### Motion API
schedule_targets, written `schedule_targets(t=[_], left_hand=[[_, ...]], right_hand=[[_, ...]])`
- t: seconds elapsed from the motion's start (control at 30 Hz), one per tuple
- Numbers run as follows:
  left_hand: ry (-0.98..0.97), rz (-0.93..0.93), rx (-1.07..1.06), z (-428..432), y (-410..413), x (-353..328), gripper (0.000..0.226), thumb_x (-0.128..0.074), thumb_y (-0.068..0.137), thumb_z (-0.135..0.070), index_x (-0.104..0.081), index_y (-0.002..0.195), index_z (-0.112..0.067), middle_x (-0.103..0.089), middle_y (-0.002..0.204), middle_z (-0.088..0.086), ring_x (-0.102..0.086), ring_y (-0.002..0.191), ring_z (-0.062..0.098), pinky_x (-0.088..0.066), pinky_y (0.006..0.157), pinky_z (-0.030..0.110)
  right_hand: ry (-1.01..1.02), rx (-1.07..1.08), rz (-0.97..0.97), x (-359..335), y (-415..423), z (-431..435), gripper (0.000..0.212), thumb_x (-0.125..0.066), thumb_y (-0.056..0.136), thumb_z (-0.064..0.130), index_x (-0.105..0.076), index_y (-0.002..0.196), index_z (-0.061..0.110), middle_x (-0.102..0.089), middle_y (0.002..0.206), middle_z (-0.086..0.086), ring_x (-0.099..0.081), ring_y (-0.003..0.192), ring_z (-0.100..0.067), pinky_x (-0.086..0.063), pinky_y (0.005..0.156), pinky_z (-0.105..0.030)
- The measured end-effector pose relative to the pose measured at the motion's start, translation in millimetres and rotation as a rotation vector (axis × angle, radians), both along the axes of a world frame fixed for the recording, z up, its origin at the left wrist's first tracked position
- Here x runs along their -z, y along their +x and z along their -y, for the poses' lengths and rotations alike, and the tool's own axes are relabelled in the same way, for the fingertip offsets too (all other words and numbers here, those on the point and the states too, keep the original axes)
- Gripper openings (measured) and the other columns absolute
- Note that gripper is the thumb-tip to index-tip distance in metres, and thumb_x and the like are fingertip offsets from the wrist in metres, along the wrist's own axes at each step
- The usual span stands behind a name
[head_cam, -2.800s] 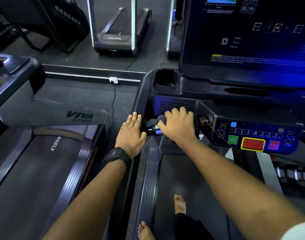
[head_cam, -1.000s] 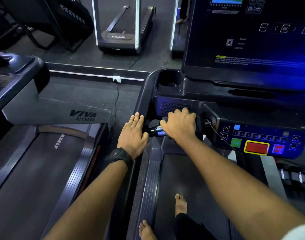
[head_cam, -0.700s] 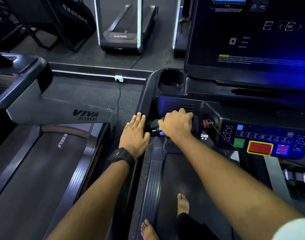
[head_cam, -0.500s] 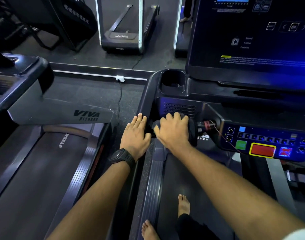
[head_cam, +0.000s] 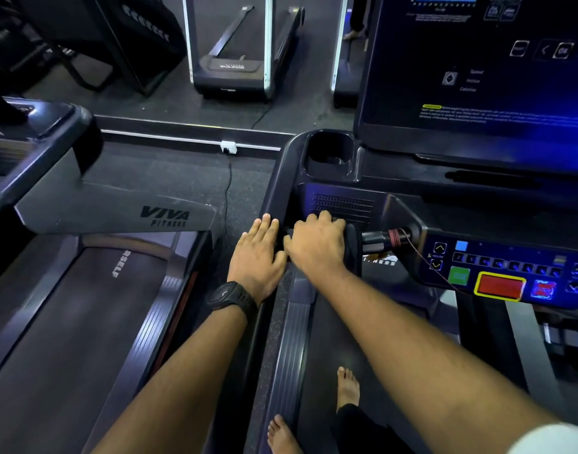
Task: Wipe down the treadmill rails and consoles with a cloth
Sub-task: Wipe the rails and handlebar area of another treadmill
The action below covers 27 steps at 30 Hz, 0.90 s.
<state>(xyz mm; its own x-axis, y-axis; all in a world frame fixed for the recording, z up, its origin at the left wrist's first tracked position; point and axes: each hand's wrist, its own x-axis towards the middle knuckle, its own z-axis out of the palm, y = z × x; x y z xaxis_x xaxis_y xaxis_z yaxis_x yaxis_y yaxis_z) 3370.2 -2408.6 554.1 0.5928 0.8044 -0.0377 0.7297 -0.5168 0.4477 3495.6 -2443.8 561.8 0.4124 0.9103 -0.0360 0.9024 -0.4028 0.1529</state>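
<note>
My right hand (head_cam: 317, 245) curls over the dark cloth (head_cam: 351, 245), gripping it round the short handlebar (head_cam: 376, 240) that runs between the side rail (head_cam: 273, 194) and the control panel (head_cam: 497, 253). Only the cloth's right edge shows past my knuckles. My left hand (head_cam: 256, 253) lies flat on the side rail, fingers straight and together, holding nothing; it serves as a brace.

To do this step well, I judge that the cloth should stay closed all round the bar and slide along it with a turn of the wrist, so that the underside is reached too. The stroke should stop short of the red cord (head_cam: 396, 237) wound at the bar's inner end, which could snag. The red stop button (head_cam: 499, 286) and the keys beside it are best left for a lighter pass.

The bar looks smooth and round, and should let the cloth glide. Above it sit the cup holder (head_cam: 328, 155) and the lit screen (head_cam: 477, 77). My bare feet (head_cam: 348, 388) stand on the belt (head_cam: 323, 339) and its edge. To the left is a neighbouring treadmill (head_cam: 84, 306). A power cable (head_cam: 228, 185) crosses the dark speckled floor (head_cam: 169, 172).
</note>
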Motion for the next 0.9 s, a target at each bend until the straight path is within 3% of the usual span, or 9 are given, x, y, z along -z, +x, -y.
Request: schedule_targets(t=[0.13, 0.2, 0.3, 0.43, 0.6, 0.7, 0.8, 0.9], left_hand=[[-0.004, 0.022, -0.013, -3, 1, 2, 0.063, -0.044, 0.097, -0.028, -0.027, 0.156, -0.013, -0.015, 0.166, 0.005, -0.010, 0.154, 0.019, -0.011, 0.125, 0.040], [-0.006, 0.031, -0.016, -3, 0, 2, 0.066, -0.036, 0.092, -0.032, -0.029, 0.155, -0.013, -0.018, 0.165, 0.006, -0.013, 0.153, 0.020, -0.013, 0.125, 0.042], [0.001, 0.025, -0.010, -1, -1, 3, 0.074, -0.031, 0.084, -0.034, -0.029, 0.156, -0.014, -0.018, 0.165, 0.005, -0.013, 0.153, 0.019, -0.014, 0.125, 0.042], [0.006, 0.034, -0.011, -4, 0, 4, 0.064, -0.043, 0.095, -0.026, -0.028, 0.156, -0.014, -0.016, 0.166, 0.004, -0.011, 0.153, 0.018, -0.012, 0.125, 0.041], [0.006, 0.026, -0.012, -3, 0, 5, 0.065, -0.046, 0.095, -0.024, -0.026, 0.157, -0.015, -0.014, 0.166, 0.003, -0.009, 0.154, 0.017, -0.010, 0.125, 0.040], [0.008, 0.014, -0.003, -3, 0, 6, 0.065, -0.045, 0.095, -0.024, -0.025, 0.157, -0.015, -0.014, 0.166, 0.004, -0.008, 0.154, 0.017, -0.011, 0.125, 0.041], [0.009, 0.005, 0.002, -2, -1, 5, 0.065, -0.045, 0.096, -0.024, -0.024, 0.157, -0.015, -0.013, 0.166, 0.004, -0.007, 0.154, 0.018, -0.011, 0.125, 0.041], [0.013, -0.013, 0.010, -1, -1, 5, 0.066, -0.045, 0.096, -0.025, -0.022, 0.158, -0.015, -0.011, 0.167, 0.004, -0.006, 0.154, 0.018, -0.011, 0.125, 0.041]], right_hand=[[0.012, -0.119, 0.076, 11, -6, 24, 0.035, -0.049, 0.094, 0.049, -0.067, 0.105, 0.021, -0.064, 0.105, -0.004, -0.055, 0.103, -0.030, -0.043, 0.088, -0.050], [-0.035, -0.154, -0.038, -1, 7, 0, 0.042, -0.043, 0.097, 0.047, -0.070, 0.109, 0.018, -0.068, 0.110, -0.007, -0.058, 0.105, -0.031, -0.046, 0.086, -0.045], [-0.189, -0.044, -0.226, -13, 20, -29, 0.051, -0.038, 0.097, 0.049, -0.070, 0.119, 0.015, -0.069, 0.120, -0.013, -0.059, 0.114, -0.035, -0.049, 0.093, -0.048], [0.080, -0.083, 0.010, 5, 6, 13, 0.043, -0.047, 0.092, 0.055, -0.068, 0.106, 0.020, -0.067, 0.106, -0.005, -0.056, 0.103, -0.029, -0.044, 0.084, -0.047], [0.316, -0.250, 0.093, 29, 15, 30, 0.049, -0.051, 0.087, 0.061, -0.064, 0.108, 0.018, -0.062, 0.105, -0.006, -0.055, 0.101, -0.031, -0.044, 0.085, -0.051], [0.369, -0.311, 0.124, 39, 19, 36, 0.054, -0.058, 0.086, 0.058, -0.061, 0.119, 0.015, -0.061, 0.116, -0.010, -0.054, 0.109, -0.035, -0.044, 0.090, -0.056], [0.378, -0.373, 0.203, 53, 23, 48, 0.066, -0.072, 0.078, 0.043, -0.054, 0.137, 0.018, -0.055, 0.135, -0.011, -0.052, 0.124, -0.041, -0.038, 0.102, -0.069], [0.353, -0.360, 0.261, 58, 22, 52, 0.064, -0.070, 0.080, 0.035, -0.053, 0.140, 0.021, -0.054, 0.139, -0.010, -0.052, 0.125, -0.041, -0.036, 0.103, -0.073]])
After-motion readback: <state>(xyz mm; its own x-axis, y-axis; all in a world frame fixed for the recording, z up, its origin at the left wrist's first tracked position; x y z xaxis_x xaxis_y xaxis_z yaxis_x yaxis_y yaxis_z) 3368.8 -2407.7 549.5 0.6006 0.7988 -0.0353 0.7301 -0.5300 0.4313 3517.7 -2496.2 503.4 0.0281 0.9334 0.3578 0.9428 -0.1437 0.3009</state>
